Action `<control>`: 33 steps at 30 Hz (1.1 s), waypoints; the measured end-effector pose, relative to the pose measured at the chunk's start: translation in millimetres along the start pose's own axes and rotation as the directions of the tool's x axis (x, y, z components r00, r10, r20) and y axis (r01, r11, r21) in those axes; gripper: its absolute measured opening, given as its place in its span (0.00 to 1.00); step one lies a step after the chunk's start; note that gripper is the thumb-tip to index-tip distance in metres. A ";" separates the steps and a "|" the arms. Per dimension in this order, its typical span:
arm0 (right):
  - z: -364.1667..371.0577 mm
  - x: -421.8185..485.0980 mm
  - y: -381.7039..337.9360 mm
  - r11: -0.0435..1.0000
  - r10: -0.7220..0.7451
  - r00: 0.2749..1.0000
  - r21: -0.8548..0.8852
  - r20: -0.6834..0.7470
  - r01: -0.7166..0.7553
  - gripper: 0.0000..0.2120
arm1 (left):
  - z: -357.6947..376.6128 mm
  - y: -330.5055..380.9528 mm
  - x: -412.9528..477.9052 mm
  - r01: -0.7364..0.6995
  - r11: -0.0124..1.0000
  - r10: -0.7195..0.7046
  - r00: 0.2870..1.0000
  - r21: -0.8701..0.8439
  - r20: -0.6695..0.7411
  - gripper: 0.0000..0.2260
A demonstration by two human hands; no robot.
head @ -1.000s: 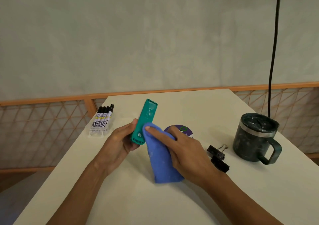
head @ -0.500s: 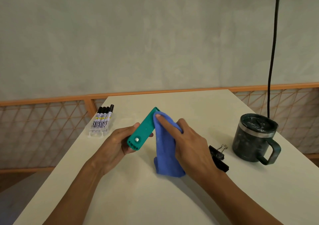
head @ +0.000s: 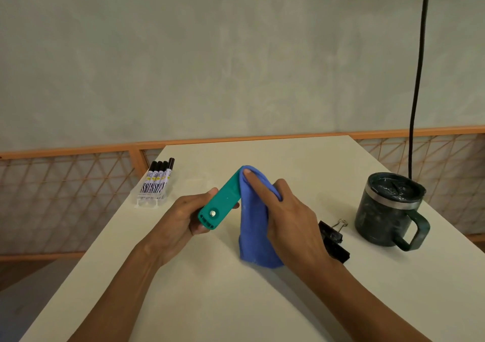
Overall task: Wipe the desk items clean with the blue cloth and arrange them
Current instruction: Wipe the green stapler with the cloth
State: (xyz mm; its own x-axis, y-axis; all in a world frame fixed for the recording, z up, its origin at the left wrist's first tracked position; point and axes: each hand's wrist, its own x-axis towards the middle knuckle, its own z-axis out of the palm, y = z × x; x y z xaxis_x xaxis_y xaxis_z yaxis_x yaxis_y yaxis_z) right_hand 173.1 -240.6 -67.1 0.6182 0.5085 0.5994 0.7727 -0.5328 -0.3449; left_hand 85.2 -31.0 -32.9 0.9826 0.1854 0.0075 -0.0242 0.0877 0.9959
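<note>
Between the hands: teal plastic tool (head: 222,203), near end gripped in left hand (head: 181,218), far end under blue cloth (head: 256,233) clutched by right hand (head: 287,218), index finger pressing. Beside right hand: binder clips (head: 331,234).

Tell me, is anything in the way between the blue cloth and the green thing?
Nothing visible. The right hand presses the blue cloth straight onto the far end of the green plastic tool, which the left hand grips.

The cloth (head: 258,236) is plain blue, the tool (head: 223,202) teal green, the mug (head: 387,213) mottled dark green with a silver band. The markers (head: 157,181) are black-capped with white labels, the binder clips (head: 332,236) black, the table (head: 236,302) cream.
</note>
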 end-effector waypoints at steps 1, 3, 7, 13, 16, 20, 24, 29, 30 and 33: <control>0.8 -1.8 0.5 1.000 0.011 1.000 0.019 0.004 -0.012 0.44 | 0.6 -0.5 0.2 -0.003 1.000 0.003 1.000 0.012 -0.005 0.22; 4.4 -4.0 1.2 0.997 0.036 0.999 0.072 0.002 -0.036 0.42 | -0.7 -4.1 1.1 -0.017 1.000 0.017 1.000 0.018 0.005 0.29; 11.1 -6.4 -6.2 0.997 -0.023 1.000 0.078 -0.016 0.025 0.37 | -3.2 -4.2 1.8 -0.013 1.000 0.013 1.000 0.028 -0.013 0.30; 8.3 -3.1 2.2 0.998 0.009 1.000 0.056 0.016 -0.010 0.44 | -2.1 -6.4 2.6 -0.020 0.999 0.019 0.999 0.035 0.034 0.30; 17.0 -8.5 -5.1 0.996 -0.056 0.998 0.074 0.023 0.054 0.46 | -0.4 -9.0 5.6 0.005 1.000 -0.004 1.000 0.030 -0.031 0.29; 22.4 -7.1 -6.3 0.995 -0.098 0.995 -0.007 -0.009 0.098 0.43 | -4.9 -12.3 8.3 0.016 0.999 -0.013 0.998 0.046 -0.069 0.27; 17.1 -8.9 -1.1 0.988 -0.152 0.987 -0.040 -0.042 0.151 0.42 | -3.7 -12.9 9.1 0.005 1.000 -0.004 0.999 0.010 -0.054 0.29; 2.0 -4.3 5.9 0.996 -0.090 0.994 -0.024 -0.059 0.088 0.42 | -1.2 -14.2 11.6 -0.042 0.999 0.041 0.999 -0.030 -0.029 0.30; 4.8 -9.0 -1.2 0.987 -0.148 0.988 -0.064 -0.052 0.145 0.42 | -1.5 -14.4 12.7 -0.049 0.998 0.048 0.998 -0.030 -0.032 0.30; 15.7 -17.8 -20.5 0.941 -0.317 0.948 -0.138 -0.042 0.308 0.38 | -6.4 -15.5 14.1 -0.056 0.998 0.054 0.997 -0.040 -0.050 0.31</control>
State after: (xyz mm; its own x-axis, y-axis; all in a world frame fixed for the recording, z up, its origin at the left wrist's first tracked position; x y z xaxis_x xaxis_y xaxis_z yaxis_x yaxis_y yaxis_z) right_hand 148.5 -228.1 -82.0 0.3351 0.6225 0.7072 0.8982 -0.4378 -0.0402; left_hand 98.3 -23.5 -48.8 0.9695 0.2386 0.0564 -0.0862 0.1165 0.9894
